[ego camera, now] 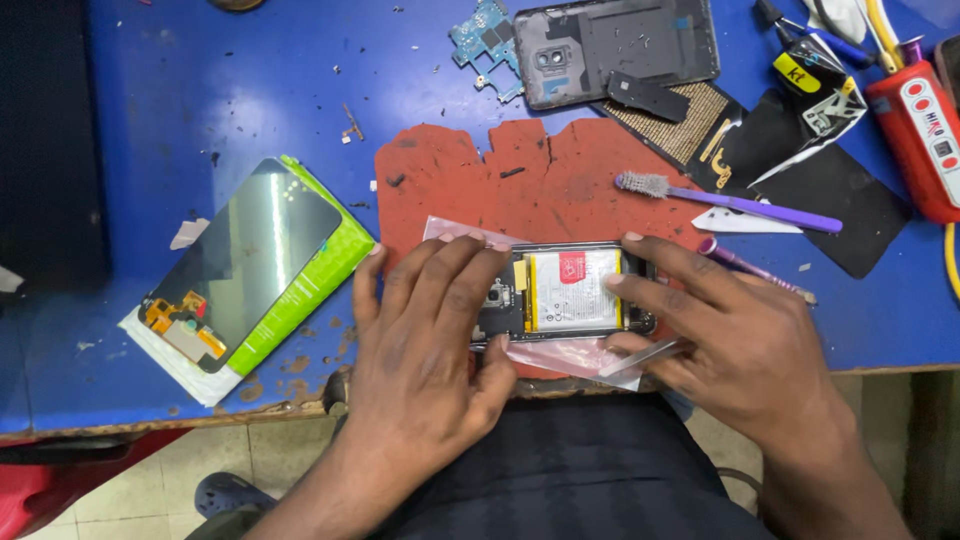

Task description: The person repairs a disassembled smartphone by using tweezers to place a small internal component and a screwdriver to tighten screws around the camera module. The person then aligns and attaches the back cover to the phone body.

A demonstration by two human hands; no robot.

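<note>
hands [430, 330] [725, 330] gripping phone [570, 292], green box [300, 280] left

Counts: two hands, left [430, 340] and right [730, 340]; one opened phone [565, 292]; one battery [575, 290]; one screen [245, 262]; one back cover [620, 45]; one circuit board [485, 40]; one toothbrush [725, 200]; one red mat [520, 185].

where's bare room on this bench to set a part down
Blue top left of the board, above the screen. Red mat above the phone has a strip. Crowded at the right: back cover, brush, tools.
</note>
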